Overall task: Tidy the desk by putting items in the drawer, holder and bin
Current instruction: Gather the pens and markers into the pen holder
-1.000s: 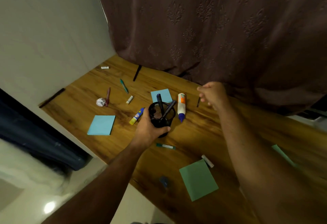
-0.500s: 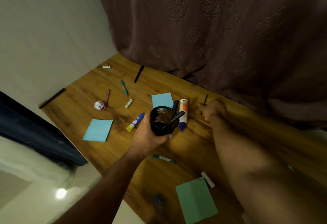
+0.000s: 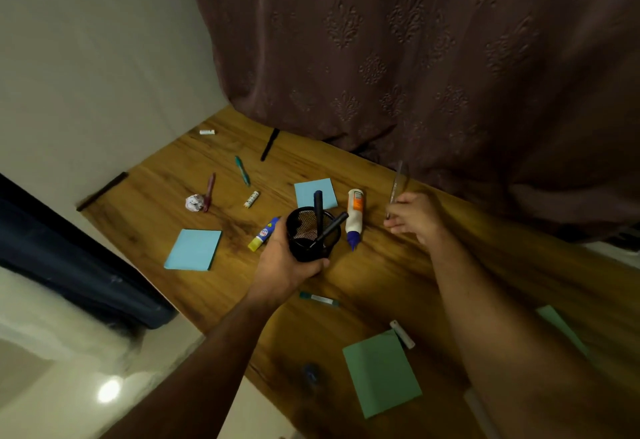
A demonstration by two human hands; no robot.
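Nearest edge: green paper sheet (image 3: 381, 374) flat on tabletop (image 3: 381, 275), white capped stick (image 3: 402, 334) touching its far corner; blurred blue item (image 3: 310, 371) to its left, too soft to ID. Second green sheet (image 3: 561, 331) partly behind right forearm.
Mid: teal marker (image 3: 318, 298) lying flat just below left hand.
Left hand (image 3: 287, 265): fingers wrapped round black mesh holder (image 3: 311, 236), gripped from near side; holder w/ two dark pens (image 3: 318, 211) standing inside, leaning.
Beside holder: blue/yellow glue stick (image 3: 264, 234) left, just beside fingers; white glue bottle (image 3: 355, 216), blue cap toward viewer, right.
Right hand (image 3: 414, 218): clenched on thin pen (image 3: 396, 185), lifted off tabletop, tip pointing up/away.
Left side: blue sticky pad (image 3: 194, 249).
Further: second blue pad (image 3: 315, 192) behind holder; small white tube (image 3: 251, 199); crumpled paper ball (image 3: 194, 203) touching maroon pen (image 3: 209, 191); teal pen (image 3: 242, 170).
Far: black pen (image 3: 269, 144) near curtain (image 3: 415, 57); small white item (image 3: 207, 132) by wall.
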